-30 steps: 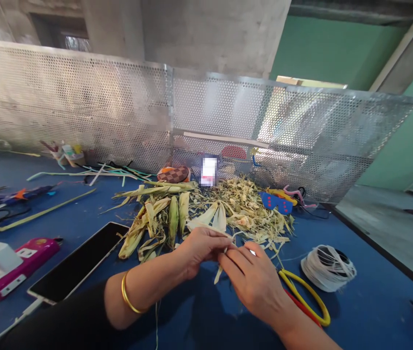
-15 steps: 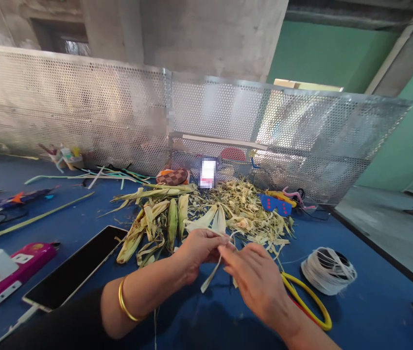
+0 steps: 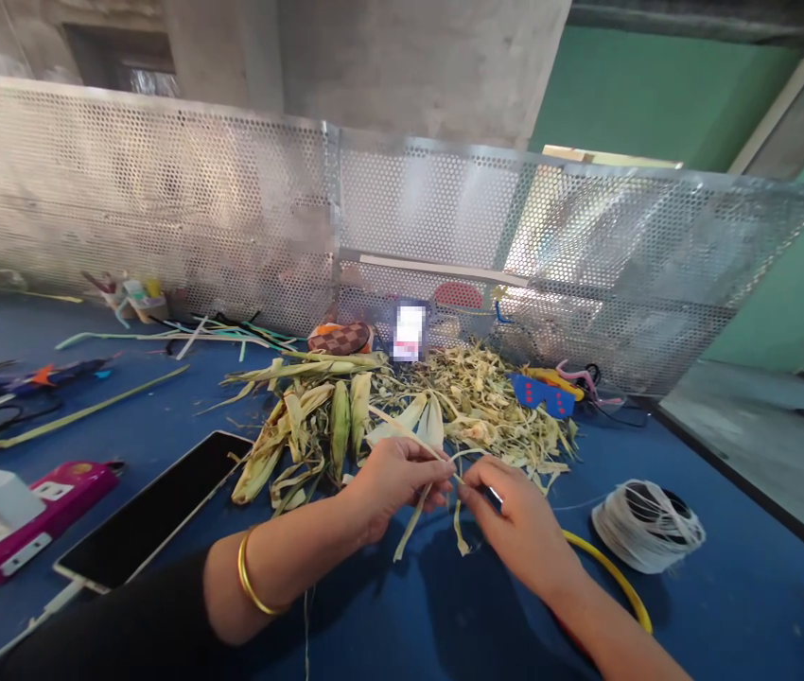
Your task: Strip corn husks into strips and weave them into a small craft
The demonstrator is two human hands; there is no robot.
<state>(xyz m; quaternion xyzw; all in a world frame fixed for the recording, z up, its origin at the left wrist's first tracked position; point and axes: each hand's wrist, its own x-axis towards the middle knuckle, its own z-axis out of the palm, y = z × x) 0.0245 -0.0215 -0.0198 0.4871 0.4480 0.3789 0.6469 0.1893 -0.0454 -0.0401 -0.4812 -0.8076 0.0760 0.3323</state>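
Observation:
My left hand [image 3: 402, 482] pinches a bunch of pale corn husk strips [image 3: 425, 421]; broad pieces fan out above the fingers and narrow ends hang below. My right hand [image 3: 505, 506], just to the right, has thumb and fingers pinched together on a thin pale husk strip [image 3: 469, 456] that loops over from the left fingertips. One narrow end [image 3: 460, 534] dangles between the two hands. Behind them lie a heap of shredded husk [image 3: 487, 407] and a pile of whole corn husks [image 3: 303, 416].
A spool of white string [image 3: 649, 525] and a yellow ring [image 3: 615, 572] lie at right. At left are a black-screened phone [image 3: 153, 511], a magenta power strip [image 3: 65, 497] and a glue gun [image 3: 40, 378]. A perforated metal screen [image 3: 232, 208] stands behind.
My right hand has moved slightly right, away from the left fingertips, drawing out the thin strip. The left hand keeps its pinch. The view has shifted a little.

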